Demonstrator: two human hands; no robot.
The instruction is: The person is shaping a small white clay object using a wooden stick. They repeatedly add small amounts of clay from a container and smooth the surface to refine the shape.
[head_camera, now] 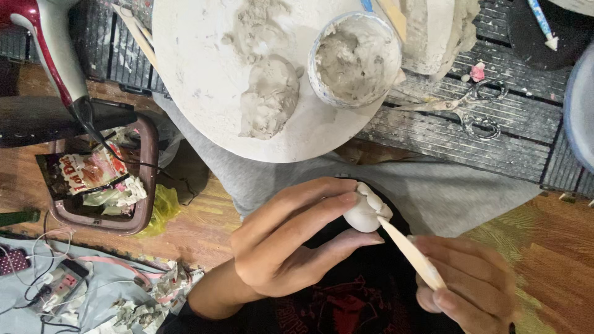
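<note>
**Inspector:** Report on the hands.

**Observer:** The left hand (291,238) is curled around a small white clay piece (366,213), fingers above and thumb below, pinching it at the fingertips. The piece is rounded, with a ridged, folded upper part. It is held over the person's lap, in front of a black printed shirt (346,303) and below the edge of the round board (198,74).

**Inspector:** And the right hand?

**Observer:** The right hand (470,284) grips a flat wooden stick (411,253), fingers closed over its lower end. The stick's tip touches the clay piece on its lower right side.

**Inspector:** Work surface?

**Observer:** The round board is white and smeared. On it lie a lump of grey clay (269,96) and, just beside it, a small bowl (356,59) filled with wet grey clay. The board rests on a dark slatted table (495,130). Scissors (470,105) lie on the slats to the right of the bowl, well apart from the hands.

**Inspector:** Surroundings?

**Observer:** A red and white hair dryer (52,43) sits at upper left. Below it, a brown bin (145,179) holds wrappers and crumpled paper. Grey cloth (433,192) covers the lap beneath the board.
</note>
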